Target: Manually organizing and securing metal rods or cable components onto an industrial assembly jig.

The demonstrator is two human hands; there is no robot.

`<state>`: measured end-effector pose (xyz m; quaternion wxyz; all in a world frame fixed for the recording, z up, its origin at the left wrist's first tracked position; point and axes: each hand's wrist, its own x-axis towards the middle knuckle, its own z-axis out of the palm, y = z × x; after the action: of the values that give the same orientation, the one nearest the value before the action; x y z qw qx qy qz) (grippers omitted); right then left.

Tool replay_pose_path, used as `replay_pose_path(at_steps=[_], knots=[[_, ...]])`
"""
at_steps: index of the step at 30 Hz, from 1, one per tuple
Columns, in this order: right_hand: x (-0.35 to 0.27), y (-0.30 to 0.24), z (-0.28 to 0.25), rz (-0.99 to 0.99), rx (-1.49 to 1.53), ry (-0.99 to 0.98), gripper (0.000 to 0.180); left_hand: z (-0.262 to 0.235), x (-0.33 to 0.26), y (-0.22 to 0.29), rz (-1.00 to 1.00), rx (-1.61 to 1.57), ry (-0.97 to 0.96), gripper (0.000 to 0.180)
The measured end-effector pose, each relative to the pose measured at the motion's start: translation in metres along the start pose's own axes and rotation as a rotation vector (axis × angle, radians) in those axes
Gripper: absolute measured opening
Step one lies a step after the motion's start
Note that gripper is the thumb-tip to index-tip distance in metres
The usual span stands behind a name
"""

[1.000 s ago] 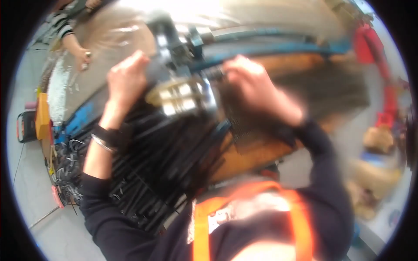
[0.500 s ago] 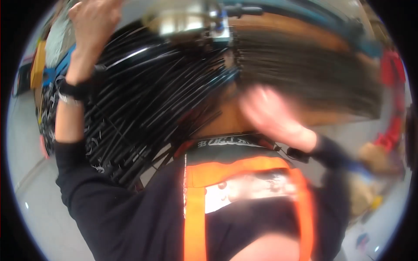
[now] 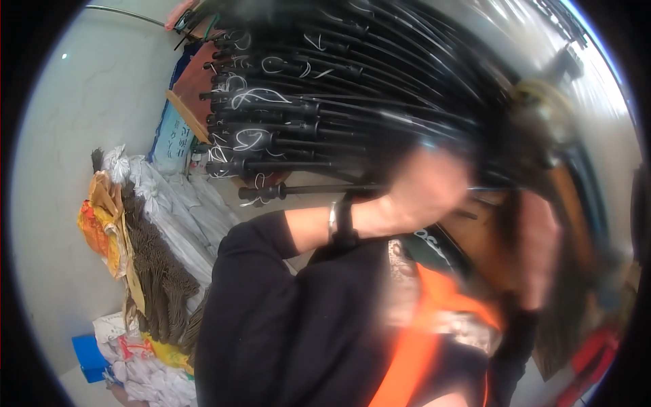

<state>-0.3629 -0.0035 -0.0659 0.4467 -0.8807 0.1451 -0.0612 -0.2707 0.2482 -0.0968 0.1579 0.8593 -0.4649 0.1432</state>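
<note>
Both hands, left (image 3: 424, 193) and right (image 3: 539, 247), blur against black rods (image 3: 305, 129); grip unclear; white sacks (image 3: 183, 217) beside.

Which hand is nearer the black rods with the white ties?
Left. The left hand is raised against the black rods, blurred. The right hand is off to their right, lower, by the brown board.

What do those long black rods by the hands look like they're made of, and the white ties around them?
The long black rods look like dark-coated metal or hard plastic: straight, thin, with a dull sheen and thicker sleeve-like ends; the picture cannot settle which. The thin white ties looped round them look like soft cord or wire, judging by their loose curls. Both the left hand and right hand are blurred.
</note>
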Motion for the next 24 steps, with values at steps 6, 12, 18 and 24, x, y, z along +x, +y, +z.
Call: replay_pose_path(at_steps=[6, 12, 18, 24], knots=[[-0.018, -0.002, -0.004, 0.109, 0.127, -0.01, 0.025, -0.019, -0.007, 0.019, 0.049, -0.231, 0.007, 0.037], [-0.037, 0.001, -0.007, -0.156, 0.068, -0.153, 0.021, -0.048, -0.004, 0.025, 0.09, -0.203, -0.321, 0.057], [-0.039, 0.005, 0.005, -0.638, -0.158, -0.013, 0.036, -0.068, 0.041, 0.023, 0.317, -0.098, -0.508, 0.06], [-0.052, 0.032, 0.009, -0.556, -0.408, 0.423, 0.021, -0.091, 0.108, 0.001, 0.413, -0.068, -0.617, 0.045]])
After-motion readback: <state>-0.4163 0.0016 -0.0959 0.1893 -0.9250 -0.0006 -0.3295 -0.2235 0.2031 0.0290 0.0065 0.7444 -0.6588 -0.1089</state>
